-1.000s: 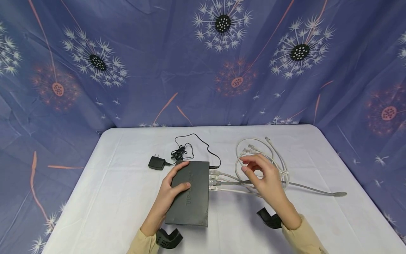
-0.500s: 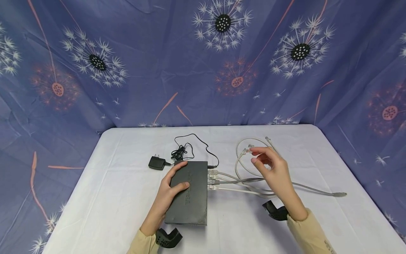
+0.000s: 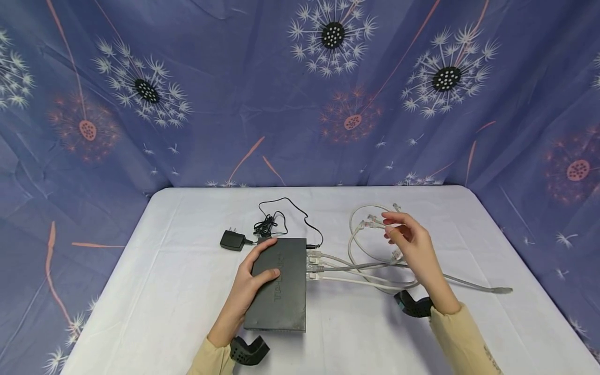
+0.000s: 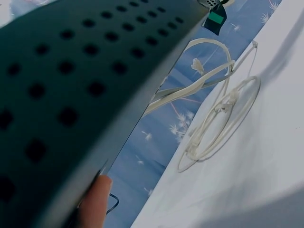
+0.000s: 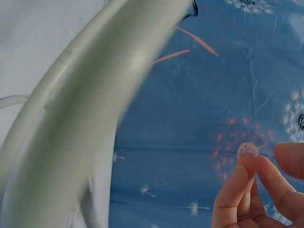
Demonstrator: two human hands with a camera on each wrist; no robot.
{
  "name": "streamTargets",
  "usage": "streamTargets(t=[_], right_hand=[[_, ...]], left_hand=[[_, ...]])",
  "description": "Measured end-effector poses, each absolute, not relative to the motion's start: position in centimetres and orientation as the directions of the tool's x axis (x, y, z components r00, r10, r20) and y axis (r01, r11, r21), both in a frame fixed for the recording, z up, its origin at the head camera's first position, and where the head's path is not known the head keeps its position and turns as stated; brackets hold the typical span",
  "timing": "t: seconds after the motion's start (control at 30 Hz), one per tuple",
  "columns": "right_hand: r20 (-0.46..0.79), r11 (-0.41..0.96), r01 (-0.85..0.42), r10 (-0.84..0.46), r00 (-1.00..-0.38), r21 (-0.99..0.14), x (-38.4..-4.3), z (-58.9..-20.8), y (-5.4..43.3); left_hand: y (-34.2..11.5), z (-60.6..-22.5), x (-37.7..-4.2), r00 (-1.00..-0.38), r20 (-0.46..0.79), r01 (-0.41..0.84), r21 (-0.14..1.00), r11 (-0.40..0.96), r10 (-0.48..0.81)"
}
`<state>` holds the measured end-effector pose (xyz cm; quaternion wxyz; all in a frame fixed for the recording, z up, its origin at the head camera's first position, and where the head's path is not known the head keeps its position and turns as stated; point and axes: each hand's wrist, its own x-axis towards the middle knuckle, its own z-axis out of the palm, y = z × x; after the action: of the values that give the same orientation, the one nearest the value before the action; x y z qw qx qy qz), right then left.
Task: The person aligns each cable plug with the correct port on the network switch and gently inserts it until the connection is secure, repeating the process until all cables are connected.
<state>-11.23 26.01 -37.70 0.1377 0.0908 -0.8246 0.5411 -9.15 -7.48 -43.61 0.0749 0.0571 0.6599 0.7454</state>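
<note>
My left hand (image 3: 253, 284) grips a dark network switch (image 3: 288, 291) by its left side, thumb on the top face. In the left wrist view, one fingertip lies against the edge of the vented housing (image 4: 71, 80). Several pale and grey network cables (image 3: 351, 282) are plugged into the right side of the switch, along with a black power plug (image 3: 313, 246). Over the cables, my right hand (image 3: 412, 245) hovers with bent fingers. The right wrist view shows a gap between thumb and fingers (image 5: 273, 185), with nothing held. Loose clear connectors (image 3: 365, 224) lie just left of its fingertips.
A black power adapter (image 3: 232, 240) and its bundled cord (image 3: 264, 226) lie behind the switch at left. A grey cable end (image 3: 501, 290) stretches right across the white table (image 3: 178, 312). A blurred pale cable (image 5: 95, 114) passes close to the right wrist camera. Patterned cloth (image 3: 262, 104) hangs behind.
My right hand has moved right and slightly up, its fingertips now right of the loose connectors. My left hand keeps its grip, and the switch has shifted slightly left.
</note>
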Motion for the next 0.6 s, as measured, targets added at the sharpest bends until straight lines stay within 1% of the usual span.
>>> streamTargets(t=[0.2, 0.4, 0.6], right_hand=[[0.256, 0.316, -0.247, -0.012, -0.967, -0.916, -12.0, -38.4, 27.2], [0.167, 0.245, -0.168, -0.022, -0.986, -0.955, -12.9, -39.3, 28.2], [0.09, 0.223, -0.099, -0.051, -0.995, -0.97, -13.5, -39.9, 28.9]], left_hand=[[-7.6, -43.6, -9.1, -0.982, -0.015, -0.037, 0.993, -0.115, 0.188], [-7.5, -43.7, -9.2, -0.982, -0.02, -0.043, 0.992, -0.12, 0.186], [-7.5, -43.8, -9.2, -0.984, -0.013, -0.032, 0.994, -0.101, 0.177]])
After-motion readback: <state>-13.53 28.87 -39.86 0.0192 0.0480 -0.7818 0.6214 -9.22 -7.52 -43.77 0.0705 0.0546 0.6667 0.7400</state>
